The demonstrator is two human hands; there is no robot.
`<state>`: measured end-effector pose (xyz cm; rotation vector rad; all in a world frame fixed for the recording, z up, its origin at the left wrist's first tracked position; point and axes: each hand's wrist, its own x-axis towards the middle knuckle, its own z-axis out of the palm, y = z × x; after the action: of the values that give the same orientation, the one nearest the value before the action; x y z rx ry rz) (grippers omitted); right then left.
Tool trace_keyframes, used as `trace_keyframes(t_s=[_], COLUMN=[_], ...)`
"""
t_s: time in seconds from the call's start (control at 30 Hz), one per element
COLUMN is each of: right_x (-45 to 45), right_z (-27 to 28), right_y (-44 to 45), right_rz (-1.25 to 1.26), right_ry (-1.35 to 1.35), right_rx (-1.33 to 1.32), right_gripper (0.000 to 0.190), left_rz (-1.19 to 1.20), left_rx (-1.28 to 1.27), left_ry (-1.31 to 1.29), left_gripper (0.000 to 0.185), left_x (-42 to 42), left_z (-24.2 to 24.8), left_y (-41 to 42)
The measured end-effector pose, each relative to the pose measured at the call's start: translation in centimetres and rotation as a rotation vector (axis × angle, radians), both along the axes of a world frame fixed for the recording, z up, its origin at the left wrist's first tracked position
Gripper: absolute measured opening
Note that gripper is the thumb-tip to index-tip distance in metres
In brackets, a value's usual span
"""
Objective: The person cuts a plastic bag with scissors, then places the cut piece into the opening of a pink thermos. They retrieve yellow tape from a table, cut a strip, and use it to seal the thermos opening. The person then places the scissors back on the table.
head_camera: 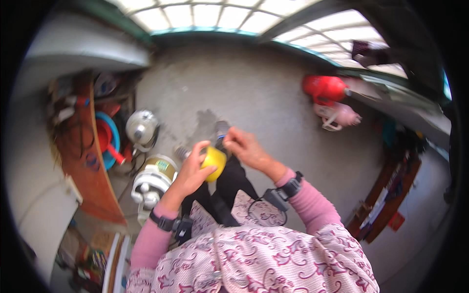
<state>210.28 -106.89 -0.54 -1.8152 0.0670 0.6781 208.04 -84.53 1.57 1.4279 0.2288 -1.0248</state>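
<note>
My left hand (191,172) grips a yellow cup-like container (215,163) from its left side, in front of my legs. To the right of the container and a little above it is my right hand (249,146). Its thumb and fingers are drawn together, and whether something small is pinched between them is too blurred to tell. My shoes (221,129) show just beyond the hands on the concrete floor (256,80).
At left stand a metal kettle (141,126) and a white-and-gold electric cooker (155,175). A wooden table (82,146) has a blue basin (114,132) and a red dipper (104,135) beside it. Red (324,88) and pink (339,114) thermos flasks are far right; a brown wooden bench (394,201) stands nearer.
</note>
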Motion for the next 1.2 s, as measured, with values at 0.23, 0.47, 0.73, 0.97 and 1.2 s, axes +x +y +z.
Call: trace_keyframes(t_s=[0.23, 0.47, 0.73, 0.97, 1.2], right_x=[0.1, 0.7, 6.7, 0.0, -0.8], right_z=[0.2, 1.8, 1.2, -2.5, -3.0], right_y=[1.0, 3.3, 1.6, 4.7, 6.5], right_rz=[-0.03, -0.135, 0.039, 0.252, 0.2], right_ry=[0.243, 0.091, 0.019, 0.393, 0.376], right_rx=[0.146, 0.144, -0.113, 0.064, 0.154], right_gripper=[0.013, 0.013, 0.022, 0.034, 0.02], left_rz=[0.168, -0.015, 0.299, 0.327, 0.281], left_rx=[-0.081, 0.157, -0.017, -0.027, 0.024], left_ry=[0.076, -0.059, 0.182, 0.019, -0.011], left_gripper=[0.052, 0.054, 0.045, 0.044, 0.044], left_x=[-0.8, -2.8, -8.4, -5.4, -5.0], left_z=[-0.3, -2.5, -2.1, -0.7, -0.9], left_y=[0.0, 1.6, 4.2, 4.2, 4.3])
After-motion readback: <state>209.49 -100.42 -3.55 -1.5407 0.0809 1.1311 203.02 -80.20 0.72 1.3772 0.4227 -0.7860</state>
